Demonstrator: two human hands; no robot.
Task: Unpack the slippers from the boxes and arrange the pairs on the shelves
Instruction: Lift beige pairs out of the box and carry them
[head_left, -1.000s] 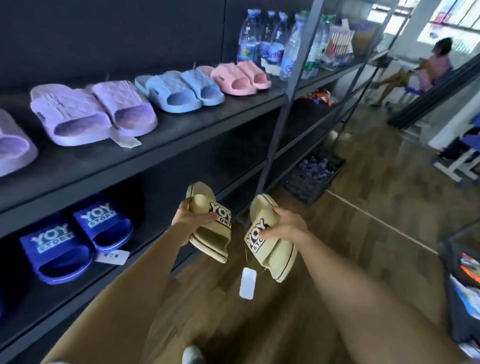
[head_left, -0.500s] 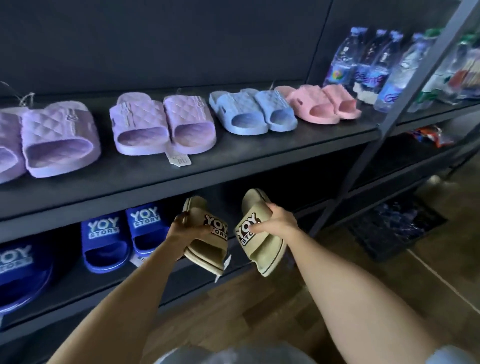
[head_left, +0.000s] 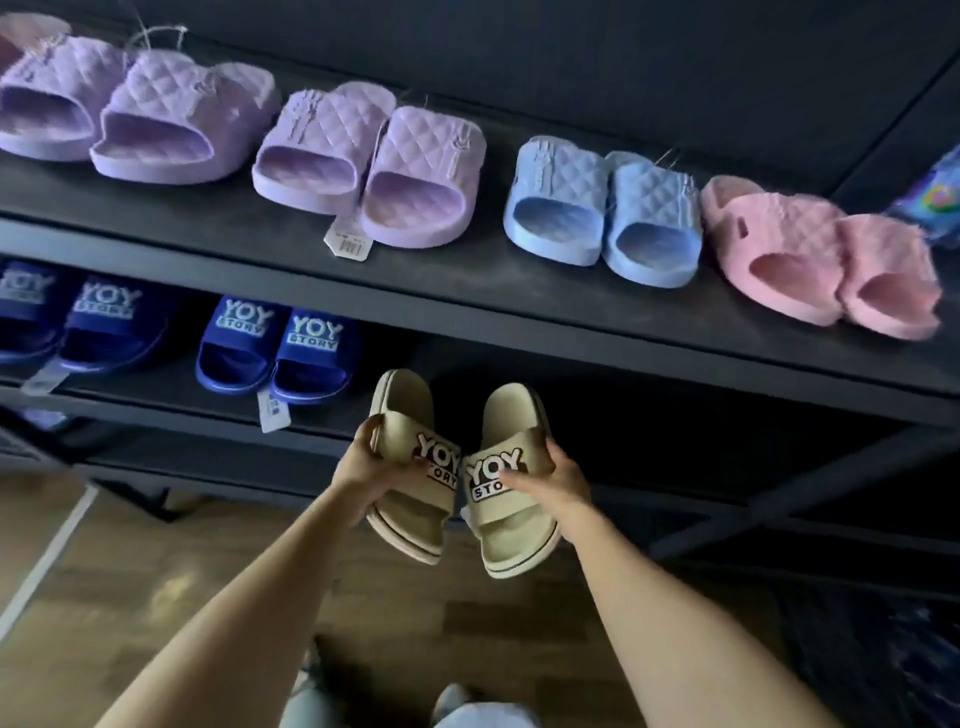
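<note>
Both hands are full here! The left hand (head_left: 363, 467) has its fingers curled round the strap edge of the left beige slipper (head_left: 402, 402). The right hand (head_left: 558, 480) clasps the strap of the right beige slipper (head_left: 511, 413), thumb across the YOY STORY logo. The pair hangs side by side in mid-air, heels aimed at 12 o'clock, just off the lower shelf (head_left: 171, 402). At their 10 o'clock a navy pair (head_left: 275, 353) sits on it. On the upper shelf (head_left: 467, 293), from 10 round to 2 o'clock: lilac pairs (head_left: 363, 161), a blue pair (head_left: 602, 213), a pink pair (head_left: 821, 260).
</note>
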